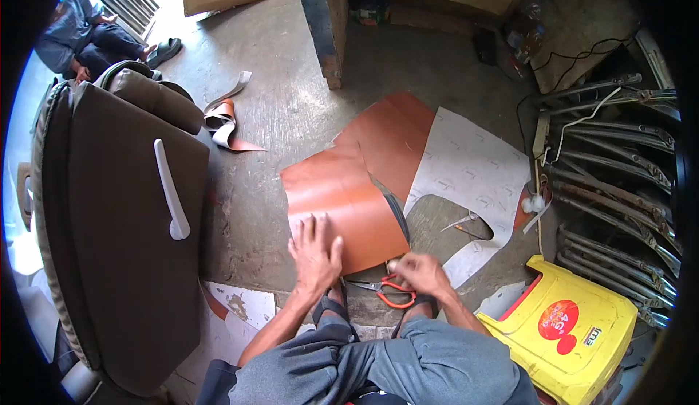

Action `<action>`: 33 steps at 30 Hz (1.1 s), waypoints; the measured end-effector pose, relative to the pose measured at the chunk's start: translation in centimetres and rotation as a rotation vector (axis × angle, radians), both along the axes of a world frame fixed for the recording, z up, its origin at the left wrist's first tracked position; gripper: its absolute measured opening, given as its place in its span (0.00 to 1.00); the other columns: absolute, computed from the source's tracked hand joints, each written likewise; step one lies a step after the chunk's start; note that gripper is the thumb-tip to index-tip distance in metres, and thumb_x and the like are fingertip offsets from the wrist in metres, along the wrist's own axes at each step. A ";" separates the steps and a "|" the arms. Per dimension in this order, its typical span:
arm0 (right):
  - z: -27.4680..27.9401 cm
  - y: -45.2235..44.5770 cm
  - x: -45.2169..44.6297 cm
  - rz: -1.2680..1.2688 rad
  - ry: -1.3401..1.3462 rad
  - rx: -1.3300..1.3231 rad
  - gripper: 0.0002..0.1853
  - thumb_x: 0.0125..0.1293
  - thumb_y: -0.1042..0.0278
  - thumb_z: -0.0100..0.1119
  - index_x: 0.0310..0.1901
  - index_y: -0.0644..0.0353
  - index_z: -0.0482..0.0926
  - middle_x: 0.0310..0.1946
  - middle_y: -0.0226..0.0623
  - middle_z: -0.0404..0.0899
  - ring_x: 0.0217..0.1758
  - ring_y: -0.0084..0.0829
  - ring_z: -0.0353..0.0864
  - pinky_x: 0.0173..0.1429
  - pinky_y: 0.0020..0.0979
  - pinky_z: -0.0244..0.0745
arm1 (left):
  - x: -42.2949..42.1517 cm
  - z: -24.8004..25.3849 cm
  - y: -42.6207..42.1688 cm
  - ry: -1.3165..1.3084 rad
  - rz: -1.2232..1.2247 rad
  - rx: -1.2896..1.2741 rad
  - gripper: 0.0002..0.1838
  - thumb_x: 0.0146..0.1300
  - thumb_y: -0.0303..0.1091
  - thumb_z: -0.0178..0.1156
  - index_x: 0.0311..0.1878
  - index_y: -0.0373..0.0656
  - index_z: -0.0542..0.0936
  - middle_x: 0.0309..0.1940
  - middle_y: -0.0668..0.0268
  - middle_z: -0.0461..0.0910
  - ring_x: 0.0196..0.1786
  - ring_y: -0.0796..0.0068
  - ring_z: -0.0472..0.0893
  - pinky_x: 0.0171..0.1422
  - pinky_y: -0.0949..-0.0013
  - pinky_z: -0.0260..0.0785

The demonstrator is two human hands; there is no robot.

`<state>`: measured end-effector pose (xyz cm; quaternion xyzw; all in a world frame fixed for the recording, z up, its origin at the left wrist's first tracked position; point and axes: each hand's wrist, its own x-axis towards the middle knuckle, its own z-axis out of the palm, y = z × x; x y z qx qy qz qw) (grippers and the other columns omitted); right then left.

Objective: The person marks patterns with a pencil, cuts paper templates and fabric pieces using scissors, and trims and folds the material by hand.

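Note:
A piece of orange-brown sheet material [342, 205] lies on the floor before my feet. My left hand [315, 250] rests on its lower left part, fingers spread. My right hand [420, 270] is by its lower right corner, fingers curled and slightly blurred, closed around something pale that I cannot make out. Scissors with orange handles [393, 293] lie between my feet, just below that hand. Behind, more orange-brown material [397, 143] overlaps a sheet with its whitish printed side up [473, 157]. Through a gap in the whitish sheet, another small pointed tool [460, 223] shows on the floor.
A dark upholstered seat [138, 237] with a white lever stands at left. Curled scraps [226, 124] lie beyond it. A yellow plastic stool [568, 332] is at lower right, metal frames [619, 172] at right, a post [324, 26] ahead. A seated person [87, 37] is at upper left.

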<state>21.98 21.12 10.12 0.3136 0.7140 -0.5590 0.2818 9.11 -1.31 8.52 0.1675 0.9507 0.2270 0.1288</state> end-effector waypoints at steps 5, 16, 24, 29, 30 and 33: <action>-1.8 1.2 -1.8 -0.248 0.379 0.450 0.22 0.64 0.50 0.70 0.39 0.65 0.81 0.27 0.40 0.84 0.31 0.33 0.85 0.38 0.35 0.80 | 1.3 -2.3 0.0 0.120 -0.127 -0.048 0.35 0.68 0.49 0.59 0.77 0.51 0.66 0.81 0.48 0.50 0.82 0.39 0.48 0.77 0.27 0.42; -3.2 1.1 -2.5 -0.275 0.305 0.355 0.22 0.60 0.51 0.73 0.37 0.66 0.83 0.29 0.42 0.84 0.32 0.33 0.83 0.41 0.36 0.78 | -1.5 -3.3 -0.4 0.181 -0.279 -0.026 0.34 0.70 0.49 0.58 0.77 0.53 0.66 0.80 0.46 0.53 0.81 0.42 0.52 0.78 0.33 0.48; -4.7 0.6 -1.8 -0.357 0.278 0.264 0.20 0.59 0.55 0.75 0.36 0.66 0.82 0.28 0.37 0.83 0.32 0.27 0.81 0.40 0.33 0.78 | -2.5 -3.9 -4.1 0.088 0.457 0.510 0.23 0.72 0.37 0.59 0.64 0.35 0.73 0.64 0.46 0.71 0.66 0.50 0.73 0.68 0.51 0.68; -4.0 0.7 -1.7 -0.393 0.221 0.142 0.13 0.62 0.62 0.72 0.38 0.63 0.80 0.30 0.32 0.80 0.34 0.23 0.80 0.42 0.28 0.79 | 0.1 -3.7 -4.8 -0.209 0.450 0.566 0.19 0.70 0.39 0.63 0.55 0.34 0.77 0.54 0.54 0.79 0.55 0.63 0.80 0.61 0.59 0.73; -4.3 1.0 -1.6 -0.353 0.260 0.148 0.12 0.63 0.63 0.71 0.39 0.62 0.80 0.32 0.31 0.81 0.35 0.22 0.80 0.44 0.27 0.80 | 0.3 -3.7 -4.6 -0.163 0.402 0.510 0.18 0.70 0.38 0.64 0.54 0.33 0.78 0.54 0.55 0.79 0.55 0.65 0.81 0.61 0.61 0.74; -4.4 2.0 -1.2 -0.347 0.507 -0.042 0.12 0.65 0.68 0.67 0.47 0.62 0.78 0.38 0.33 0.83 0.38 0.23 0.81 0.47 0.27 0.80 | 0.2 -3.3 -4.8 -0.273 0.427 0.616 0.16 0.68 0.37 0.66 0.51 0.35 0.79 0.53 0.61 0.81 0.50 0.67 0.82 0.60 0.63 0.75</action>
